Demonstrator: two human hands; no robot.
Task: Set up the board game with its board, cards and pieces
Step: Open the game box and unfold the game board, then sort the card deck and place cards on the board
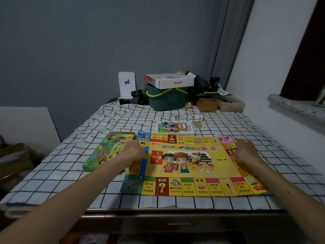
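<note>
1. On the left hand (135, 150) the fingers are curled under, knuckles up, at the left border of the board (184, 166). Their tips are hidden, so it cannot be told whether they pinch the edge or only press on it.
2. On the right hand (246, 153) the fingers are bent the same way at the right border, and their tips are hidden too.
3. The board lies unfolded and face up on the checked surface (112, 120), its near edge close to the surface's front edge. Both forearms reach in from the near side.
4. The step in hand looks like flattening and squaring the board. It is best done by pressing evenly at both borders, smoothing outward from the fold lines and keeping the near edge parallel with the surface's edge.
5. The green box lid (109, 152) sits just beside the board's left border, and the left forearm crosses its corner. Sliding it clear would probably let that side lie flat.
6. The tray (175, 128) holding cards and coloured pieces rests just beyond the far edge, within easy reach for the next step.
7. Further back stand a green basket (167, 100) with a white carton (169, 81) on top and a white card (126, 85).
</note>
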